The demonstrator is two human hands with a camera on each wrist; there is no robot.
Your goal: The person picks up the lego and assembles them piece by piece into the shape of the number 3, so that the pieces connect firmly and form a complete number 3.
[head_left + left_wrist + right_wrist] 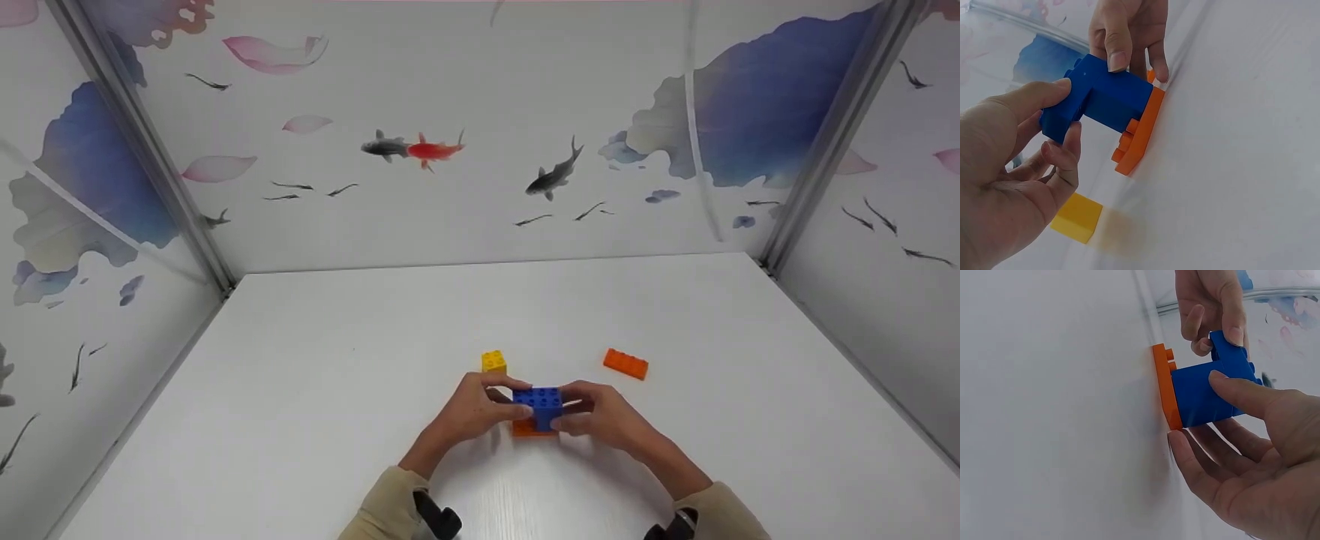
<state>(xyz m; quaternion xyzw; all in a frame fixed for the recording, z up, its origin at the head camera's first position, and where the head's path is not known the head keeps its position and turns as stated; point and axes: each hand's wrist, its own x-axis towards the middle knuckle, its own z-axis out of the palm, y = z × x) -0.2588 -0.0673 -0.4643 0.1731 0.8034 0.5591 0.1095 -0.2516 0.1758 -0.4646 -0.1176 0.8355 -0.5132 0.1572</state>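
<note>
A tall blue block (1117, 95) stands on one end of an orange studded brick (1144, 129) on the table. On top of it sits a flatter blue brick (1231, 354), jutting out over the uncovered orange studs toward the left. My left hand (474, 411) pinches the overhanging end of this upper brick between thumb and fingers. From the other side my right hand (609, 418) grips the tall blue block, its thumb on the near face. One right fingertip lies by the orange brick's end. Whether the two blue pieces are fully pressed together, I cannot tell.
Just beyond my left hand stands a yellow brick (493, 361). A second orange brick (625, 364) lies farther back to the right. White panels printed with fish and leaves (480, 202) enclose the white table (315, 360) at the back and both sides.
</note>
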